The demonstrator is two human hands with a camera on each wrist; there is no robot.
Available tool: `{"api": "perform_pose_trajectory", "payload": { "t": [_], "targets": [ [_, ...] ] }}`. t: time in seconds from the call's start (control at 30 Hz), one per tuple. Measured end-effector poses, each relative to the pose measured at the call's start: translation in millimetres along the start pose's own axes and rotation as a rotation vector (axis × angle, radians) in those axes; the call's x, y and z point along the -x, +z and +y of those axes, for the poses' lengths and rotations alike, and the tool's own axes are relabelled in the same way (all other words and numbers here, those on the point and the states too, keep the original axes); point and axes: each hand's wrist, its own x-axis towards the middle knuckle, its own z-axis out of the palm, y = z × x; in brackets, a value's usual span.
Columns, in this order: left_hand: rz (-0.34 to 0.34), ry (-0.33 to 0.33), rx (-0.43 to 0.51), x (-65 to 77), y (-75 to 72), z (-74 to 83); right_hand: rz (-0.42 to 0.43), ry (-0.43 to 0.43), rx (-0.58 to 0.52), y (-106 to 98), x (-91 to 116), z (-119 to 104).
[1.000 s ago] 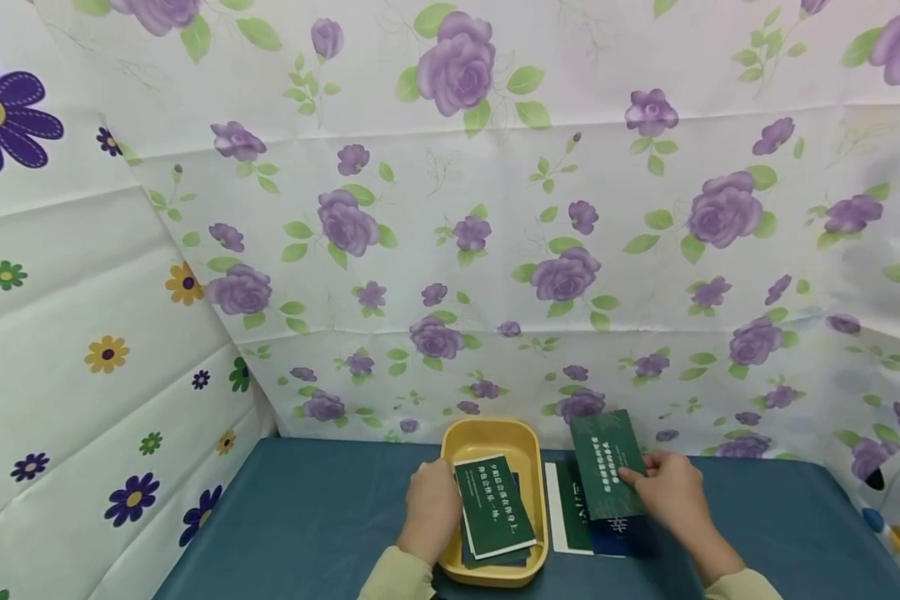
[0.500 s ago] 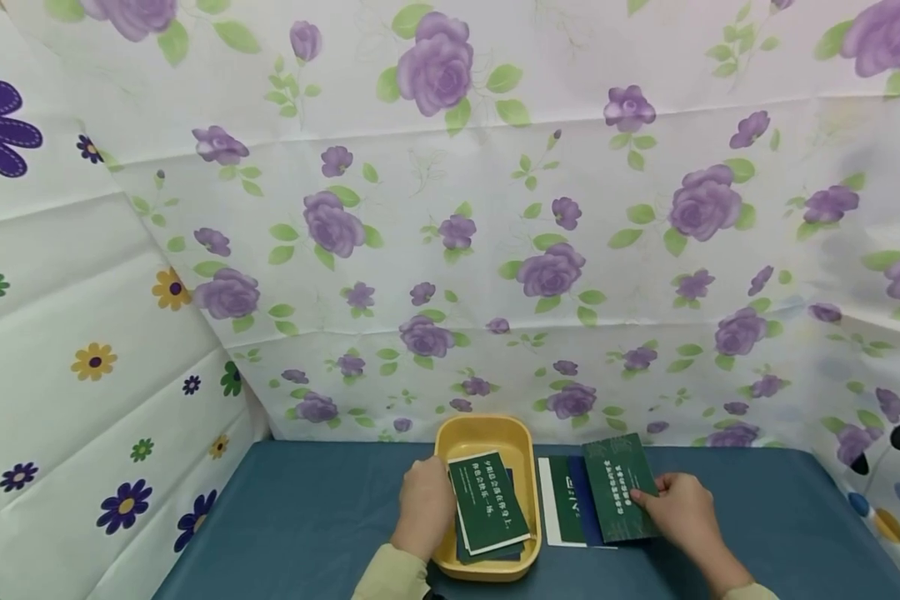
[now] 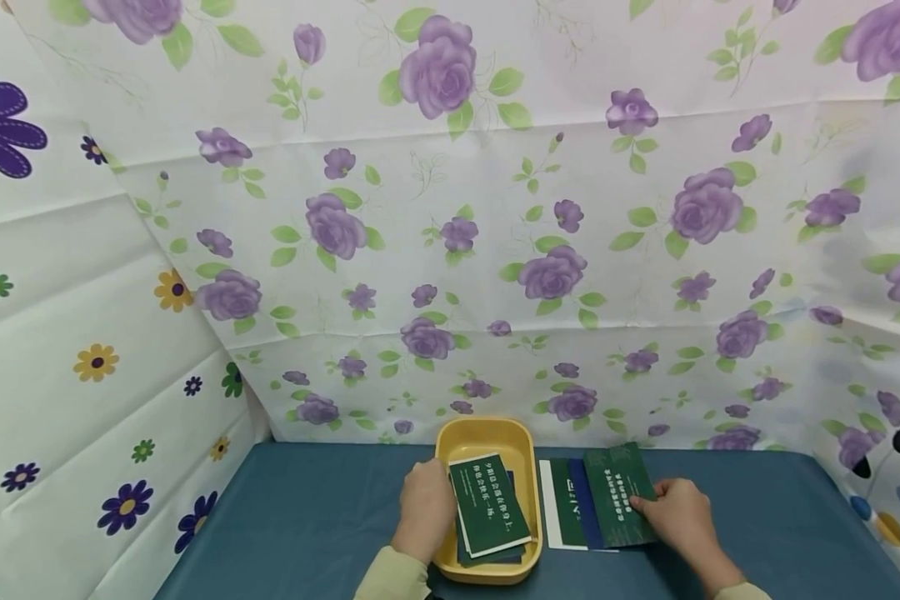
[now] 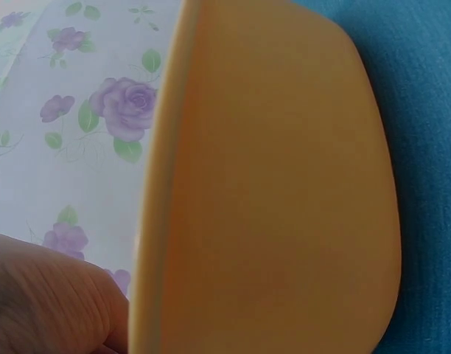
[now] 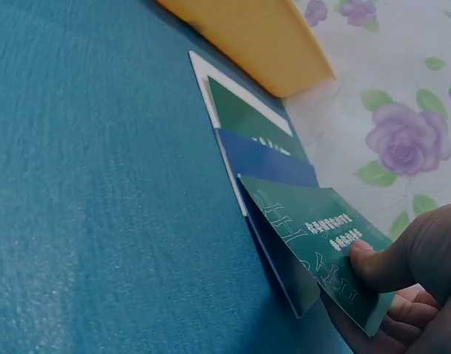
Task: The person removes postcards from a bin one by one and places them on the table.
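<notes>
A yellow plastic tray [image 3: 534,500] stands on the table, with several dark green and blue cards inside. My left hand [image 3: 426,508] grips the tray's left rim; its fingertips are hidden there. The topmost green card [image 3: 489,506] in the tray has a white border and white writing. To the right of the tray, my right hand [image 3: 681,515] pinches a green card [image 3: 617,496] with white text, thumb on top. That card lies tilted over a blue card [image 5: 266,158], which overlaps another green card [image 3: 567,500] and a white-edged card [image 3: 546,500] on the table.
The table has a blue-green cover [image 3: 307,517]. Behind it rises a white cloth [image 3: 390,275] with purple roses, and another flowered cloth [image 3: 52,433] hangs on the left.
My right hand has moved the green card a little to the right and down toward the row of cards, uncovering more of the blue card. The left hand stays at the tray's rim.
</notes>
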Motion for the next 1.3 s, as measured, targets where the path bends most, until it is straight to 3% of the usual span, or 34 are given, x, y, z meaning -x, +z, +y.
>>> {"api": "perform_pose_trajectory", "payload": {
  "t": [0.3, 0.8, 1.3],
  "targets": [
    [-0.013, 0.003, -0.003, -2.4, 1.5, -2.1, 0.018, 0.064, 0.029, 7.1, 1.7, 2.1],
    [0.017, 0.022, -0.001, -1.3, 2.8, -4.2, 0.058, 0.07, 0.09, 9.6, 3.2, 6.0],
    [0.001, 0.0, -0.011, -2.0, 3.0, -3.6, 0.018, 0.096, 0.147, 13.6, 5.8, 0.6]
  ]
}}
